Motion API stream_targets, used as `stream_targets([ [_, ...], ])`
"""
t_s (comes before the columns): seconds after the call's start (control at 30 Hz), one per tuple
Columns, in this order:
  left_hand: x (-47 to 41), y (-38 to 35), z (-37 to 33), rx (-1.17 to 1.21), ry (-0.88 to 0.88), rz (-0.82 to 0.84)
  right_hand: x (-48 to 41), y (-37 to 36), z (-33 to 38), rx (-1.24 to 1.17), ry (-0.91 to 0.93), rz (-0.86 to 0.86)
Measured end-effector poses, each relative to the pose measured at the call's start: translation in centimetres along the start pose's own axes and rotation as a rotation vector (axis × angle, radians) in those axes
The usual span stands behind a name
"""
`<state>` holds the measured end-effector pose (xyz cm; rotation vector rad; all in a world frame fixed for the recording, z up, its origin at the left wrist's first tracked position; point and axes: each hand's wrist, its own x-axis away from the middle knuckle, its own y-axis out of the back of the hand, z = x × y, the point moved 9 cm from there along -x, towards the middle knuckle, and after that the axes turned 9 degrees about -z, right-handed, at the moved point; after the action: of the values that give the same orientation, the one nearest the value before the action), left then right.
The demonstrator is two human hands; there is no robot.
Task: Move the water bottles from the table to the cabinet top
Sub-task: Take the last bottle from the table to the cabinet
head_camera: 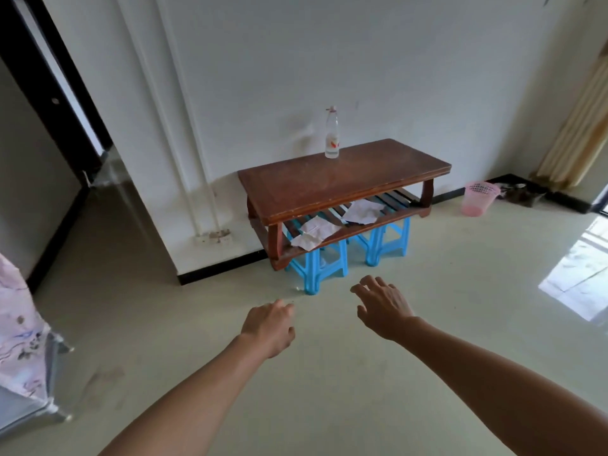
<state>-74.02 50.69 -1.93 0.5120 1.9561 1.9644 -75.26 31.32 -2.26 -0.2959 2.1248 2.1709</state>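
Head view: clear plastic water bottle (332, 136) stands upright at the brown wooden surface's (329, 185) far edge; left hand (269, 327) and right hand (383, 307), loosely spread, hold nothing. Tall and narrow, the bottle could tip if clipped.

No writing is showing clearly enough to be read. The water bottle (332, 139) standing on the table (329, 192) is carrying a white label (332, 144) with a red mark, but its lettering is blurring away. The sheets of paper (362, 212) lying on the lower shelf (399, 196) are too small and too blurred for any marks on them to be read.
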Motion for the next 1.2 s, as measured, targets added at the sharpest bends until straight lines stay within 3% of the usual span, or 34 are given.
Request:
stream_targets([
  [0.47, -37.6, 3.0, 6.0, -0.084, -0.128, -0.084, -31.4, -4.5, -15.6, 0.057, -0.162, -0.037],
  [0.7, -54.2, 5.1, 4.7, -0.092, -0.228, -0.088, -43.5, -4.2, -23.8, 0.000, -0.209, -0.084],
  [1.2, -85.8, 5.2, 1.3, -0.036, -0.126, -0.114, -69.4, -10.8, -45.7, 0.018, -0.170, -0.029],
])
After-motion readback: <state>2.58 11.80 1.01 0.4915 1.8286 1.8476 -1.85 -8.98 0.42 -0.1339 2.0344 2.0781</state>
